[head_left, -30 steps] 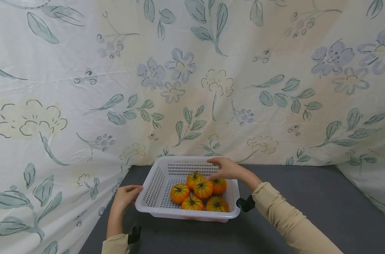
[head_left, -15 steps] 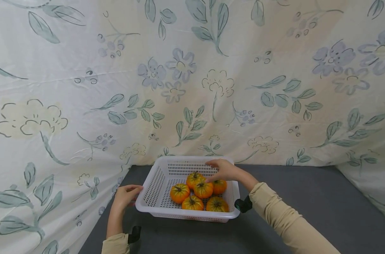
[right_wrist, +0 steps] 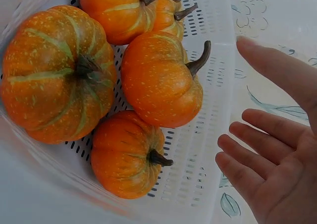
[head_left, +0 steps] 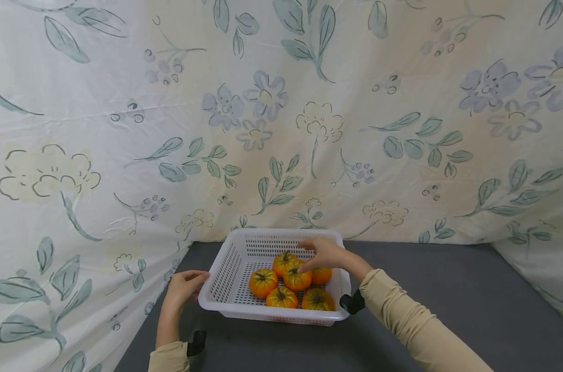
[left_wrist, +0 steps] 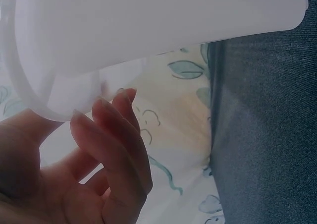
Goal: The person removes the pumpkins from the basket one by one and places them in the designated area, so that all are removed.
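A white plastic basket (head_left: 244, 311) with slotted walls holds several small orange pumpkins (head_left: 263, 282), streaked green and with dark stems. At its left rim, my left hand (head_left: 183, 288) pinches the edge between thumb and fingers; the left wrist view shows the fingertips (left_wrist: 81, 127) under the white rim. My right hand (head_left: 330, 254) hovers over the pumpkins on the basket's right side, thumb spread from the fingers and nothing held. From the right wrist, the open palm (right_wrist: 277, 174) faces a pumpkin (right_wrist: 161, 80) whose stem points toward the hand. One pumpkin is partly hidden behind that hand in the head view.
The basket stands on a dark grey table (head_left: 430, 289), near its back edge. A floral cloth (head_left: 281, 129) hangs behind and down the left side. Black camera mounts (head_left: 353, 302) sit at both wrists beside the beige sleeves (head_left: 416, 320).
My right hand has shifted slightly left and down over the pumpkins. The left hand, the basket and the pumpkins have stayed in place.
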The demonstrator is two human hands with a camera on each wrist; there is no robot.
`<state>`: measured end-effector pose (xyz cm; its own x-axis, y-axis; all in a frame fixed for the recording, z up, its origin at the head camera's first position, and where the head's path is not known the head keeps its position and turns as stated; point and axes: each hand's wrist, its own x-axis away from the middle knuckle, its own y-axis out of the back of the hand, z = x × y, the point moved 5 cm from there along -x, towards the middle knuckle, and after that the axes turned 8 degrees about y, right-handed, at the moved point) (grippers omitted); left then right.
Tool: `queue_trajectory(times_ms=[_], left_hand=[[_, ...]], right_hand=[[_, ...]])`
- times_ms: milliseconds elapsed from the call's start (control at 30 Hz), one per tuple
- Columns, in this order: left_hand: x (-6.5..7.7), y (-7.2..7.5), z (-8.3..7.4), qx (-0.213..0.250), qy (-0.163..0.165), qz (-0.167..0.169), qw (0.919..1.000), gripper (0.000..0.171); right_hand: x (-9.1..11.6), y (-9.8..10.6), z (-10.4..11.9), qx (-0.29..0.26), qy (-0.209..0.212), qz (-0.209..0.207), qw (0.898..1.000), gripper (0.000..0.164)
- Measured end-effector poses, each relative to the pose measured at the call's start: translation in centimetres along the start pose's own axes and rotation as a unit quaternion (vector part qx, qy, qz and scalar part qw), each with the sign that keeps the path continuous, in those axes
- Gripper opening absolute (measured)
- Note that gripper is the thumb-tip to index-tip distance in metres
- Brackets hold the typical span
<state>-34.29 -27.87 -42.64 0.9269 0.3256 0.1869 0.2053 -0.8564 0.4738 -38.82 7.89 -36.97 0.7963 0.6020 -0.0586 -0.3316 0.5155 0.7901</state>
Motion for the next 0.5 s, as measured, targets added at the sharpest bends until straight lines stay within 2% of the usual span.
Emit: queue_trajectory(times_ms=[200, 500], left_hand=[[0.1, 0.1, 0.0, 0.002, -0.001, 0.003, 1.0, 0.038], [0.2, 0.0, -0.1, -0.003, -0.005, 0.003, 1.0, 0.038]], right_hand=[[-0.2, -0.5, 0.0, 0.021, 0.001, 0.007, 1.0, 0.068], [-0.3, -1.3, -0.3, 0.013, -0.009, 0.023, 1.0, 0.067]])
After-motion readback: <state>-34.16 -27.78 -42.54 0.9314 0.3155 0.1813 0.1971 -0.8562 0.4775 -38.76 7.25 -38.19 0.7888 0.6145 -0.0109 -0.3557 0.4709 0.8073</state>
